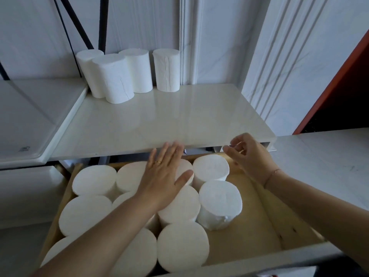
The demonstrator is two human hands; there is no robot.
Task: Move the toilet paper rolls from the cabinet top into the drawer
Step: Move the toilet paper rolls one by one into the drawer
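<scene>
- Four toilet paper rolls [127, 74] are standing upright at the back of the cabinet top [159, 120], well beyond both hands and clustered toward the left corner.
- Below the hands, an open wooden drawer [265, 216] is holding many more rolls packed on end, with bare space along its right side.
- The rolls look light, soft and easily dented, with no visible core hole; gripping around the side wall with a spread hand is probably the safest hold, without squeezing hard.
- The left hand [165, 174] is lying flat and open, palm down, fingers spread, resting on top of the rolls in the drawer.
- The right hand [249, 154] is hovering loosely curled and empty near the front edge of the surface, above the drawer's far right corner.
</scene>
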